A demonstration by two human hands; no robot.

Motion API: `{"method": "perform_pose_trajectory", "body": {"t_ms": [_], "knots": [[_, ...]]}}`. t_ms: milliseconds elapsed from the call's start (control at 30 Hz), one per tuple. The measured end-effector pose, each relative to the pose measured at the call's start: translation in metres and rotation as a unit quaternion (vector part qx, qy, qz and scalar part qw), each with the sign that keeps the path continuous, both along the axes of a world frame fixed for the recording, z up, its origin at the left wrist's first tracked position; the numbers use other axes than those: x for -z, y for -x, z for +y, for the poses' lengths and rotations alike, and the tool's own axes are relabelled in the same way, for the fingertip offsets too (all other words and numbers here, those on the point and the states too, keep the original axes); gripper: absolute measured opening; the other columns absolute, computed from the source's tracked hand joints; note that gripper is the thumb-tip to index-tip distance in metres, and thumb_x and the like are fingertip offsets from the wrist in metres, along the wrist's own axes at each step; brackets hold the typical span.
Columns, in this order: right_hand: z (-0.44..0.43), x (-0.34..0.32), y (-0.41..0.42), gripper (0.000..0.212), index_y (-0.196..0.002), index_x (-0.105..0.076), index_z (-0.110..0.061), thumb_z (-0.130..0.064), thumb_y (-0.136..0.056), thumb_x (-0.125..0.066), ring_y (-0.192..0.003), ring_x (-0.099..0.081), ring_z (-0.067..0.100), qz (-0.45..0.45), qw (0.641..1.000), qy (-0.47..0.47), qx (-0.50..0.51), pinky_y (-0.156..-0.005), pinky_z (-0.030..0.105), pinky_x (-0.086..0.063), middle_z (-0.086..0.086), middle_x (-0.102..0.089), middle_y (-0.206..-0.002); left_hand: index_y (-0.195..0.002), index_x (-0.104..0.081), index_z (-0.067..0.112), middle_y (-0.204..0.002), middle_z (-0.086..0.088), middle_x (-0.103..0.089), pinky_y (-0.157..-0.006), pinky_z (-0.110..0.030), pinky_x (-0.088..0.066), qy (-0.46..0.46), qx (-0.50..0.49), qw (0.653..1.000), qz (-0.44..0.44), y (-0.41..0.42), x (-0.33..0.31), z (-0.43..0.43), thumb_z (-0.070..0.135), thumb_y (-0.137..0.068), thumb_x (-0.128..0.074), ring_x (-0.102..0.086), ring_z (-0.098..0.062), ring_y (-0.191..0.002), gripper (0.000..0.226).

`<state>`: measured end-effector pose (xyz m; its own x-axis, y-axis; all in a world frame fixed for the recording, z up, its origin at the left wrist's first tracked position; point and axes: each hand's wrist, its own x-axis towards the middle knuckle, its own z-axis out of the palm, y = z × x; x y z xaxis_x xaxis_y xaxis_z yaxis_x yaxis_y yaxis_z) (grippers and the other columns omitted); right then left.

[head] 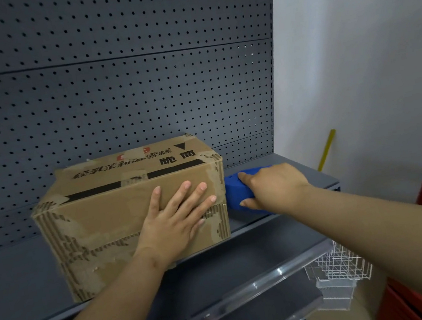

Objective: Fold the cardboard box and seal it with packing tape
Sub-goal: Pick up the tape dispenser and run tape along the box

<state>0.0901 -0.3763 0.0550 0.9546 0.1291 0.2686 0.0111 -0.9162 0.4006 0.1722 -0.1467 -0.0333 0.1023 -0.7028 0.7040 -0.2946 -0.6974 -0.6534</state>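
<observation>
Worn, tape-scarred cardboard box (130, 213) stands closed.

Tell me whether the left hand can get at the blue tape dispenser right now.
Probably not directly: the left hand lies flat on the cardboard box, and the right hand already covers the blue tape dispenser beyond the box's right end.

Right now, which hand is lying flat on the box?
The left hand, fingers spread flat on the cardboard box; the right hand grips the blue tape dispenser beside it.
</observation>
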Motion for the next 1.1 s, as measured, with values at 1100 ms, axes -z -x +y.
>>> {"method": "perform_pose_trajectory", "body": {"t_ms": [1100], "knots": [[0.024, -0.072, -0.002, 0.070, -0.146, -0.030, -0.033, -0.067, -0.086, -0.041, -0.099, -0.062, 0.029, -0.165, 0.943, -0.285, 0.043, -0.070, 0.034, -0.049, 0.007, -0.067, -0.110, -0.147, -0.002, 0.011, -0.156, -0.001, 0.006, -0.103, -0.039, 0.034, -0.302, -0.021, 0.942, 0.145, 0.031, -0.044, -0.023, 0.022, -0.094, -0.015, 0.023, -0.017, -0.138, 0.056]]}}
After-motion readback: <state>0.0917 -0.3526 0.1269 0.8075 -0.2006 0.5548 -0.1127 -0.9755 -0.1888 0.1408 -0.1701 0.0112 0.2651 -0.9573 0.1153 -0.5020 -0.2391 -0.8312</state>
